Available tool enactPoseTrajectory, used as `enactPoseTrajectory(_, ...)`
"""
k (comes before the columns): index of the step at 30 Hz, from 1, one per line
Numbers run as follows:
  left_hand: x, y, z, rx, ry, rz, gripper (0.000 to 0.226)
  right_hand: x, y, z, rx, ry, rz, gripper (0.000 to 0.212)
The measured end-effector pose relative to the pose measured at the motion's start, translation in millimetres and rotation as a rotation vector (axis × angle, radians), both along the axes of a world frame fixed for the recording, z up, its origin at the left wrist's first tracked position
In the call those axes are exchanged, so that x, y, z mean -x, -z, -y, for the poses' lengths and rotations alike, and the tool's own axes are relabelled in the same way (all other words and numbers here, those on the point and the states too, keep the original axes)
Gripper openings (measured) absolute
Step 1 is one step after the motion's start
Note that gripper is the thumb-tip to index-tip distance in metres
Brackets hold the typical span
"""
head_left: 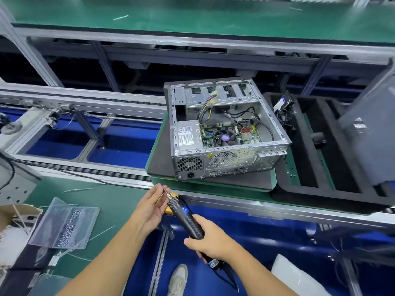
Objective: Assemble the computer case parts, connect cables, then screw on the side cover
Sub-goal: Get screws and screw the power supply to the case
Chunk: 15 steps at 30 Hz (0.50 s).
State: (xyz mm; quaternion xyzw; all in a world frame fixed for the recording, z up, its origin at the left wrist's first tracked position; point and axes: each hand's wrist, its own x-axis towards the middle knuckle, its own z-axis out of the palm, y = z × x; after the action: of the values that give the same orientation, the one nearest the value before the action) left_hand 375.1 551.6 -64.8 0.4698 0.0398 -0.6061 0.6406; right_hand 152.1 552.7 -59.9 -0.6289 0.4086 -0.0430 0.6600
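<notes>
Black electric screwdriver (pixel 186 218) gripped by right hand (pixel 210 240), left hand (pixel 149 208) pinching its bit; computer case (pixel 190 165) beyond, screw bag (pixel 68 227) leftward.

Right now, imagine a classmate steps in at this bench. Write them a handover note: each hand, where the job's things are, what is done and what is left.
Right hand grips the electric screwdriver by its body.
Left hand fingers pinch its bit; a screw there is too small to tell.
Computer case lies open side up on the mat, cables inside.
Screws sit on clear plastic at bench left.
A blurred grey panel at right may be the side cover.
Done: board and power supply look fitted.
Left: check cables, fit cover, screw it on.
</notes>
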Motion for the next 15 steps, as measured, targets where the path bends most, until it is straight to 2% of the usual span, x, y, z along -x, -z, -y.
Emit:
enactPoseTrajectory(8, -3, -11, -4, -0.018, 0.131, 0.094, 0.035, 8, -4, 1, 0.05, -0.032, -0.038, 0.04)
enactPoseTrajectory(15, 6, -30, 9, 0.032, 0.226, 0.161, 0.029, 9, -12, -2, 0.04, 0.043, 0.02, 0.044)
